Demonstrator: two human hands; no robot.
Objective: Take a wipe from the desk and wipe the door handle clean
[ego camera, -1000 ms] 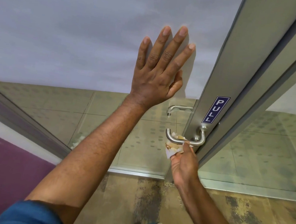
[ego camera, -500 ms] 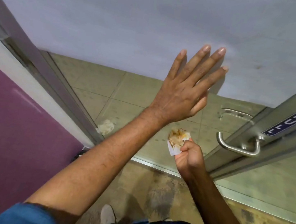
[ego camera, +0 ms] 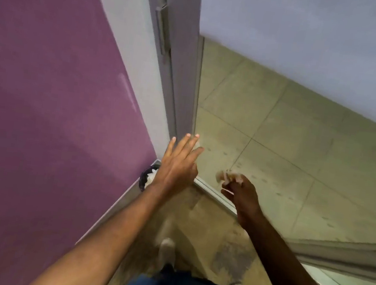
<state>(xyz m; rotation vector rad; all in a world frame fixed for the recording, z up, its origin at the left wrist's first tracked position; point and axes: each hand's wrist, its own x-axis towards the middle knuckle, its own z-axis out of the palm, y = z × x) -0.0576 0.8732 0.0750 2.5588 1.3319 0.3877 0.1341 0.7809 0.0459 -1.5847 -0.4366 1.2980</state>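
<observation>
My right hand [ego camera: 241,192] is closed around a crumpled white wipe [ego camera: 225,176] stained brown, held low in front of the glass door [ego camera: 279,130]. My left hand [ego camera: 178,165] is open with its fingers spread, hovering near the door's hinge side, and holds nothing. The door handle is out of view. The picture is blurred by motion.
A purple wall [ego camera: 56,101] fills the left. At its foot, in the corner behind my left wrist, stands a small dark bin [ego camera: 147,177] with white paper in it. The grey door frame [ego camera: 168,68] rises beside it. My shoes show on the patterned floor [ego camera: 227,250] below.
The view has swung left and down, away from the handle. My right hand left the handle with the wipe. My left hand came off the door and dropped lower.
</observation>
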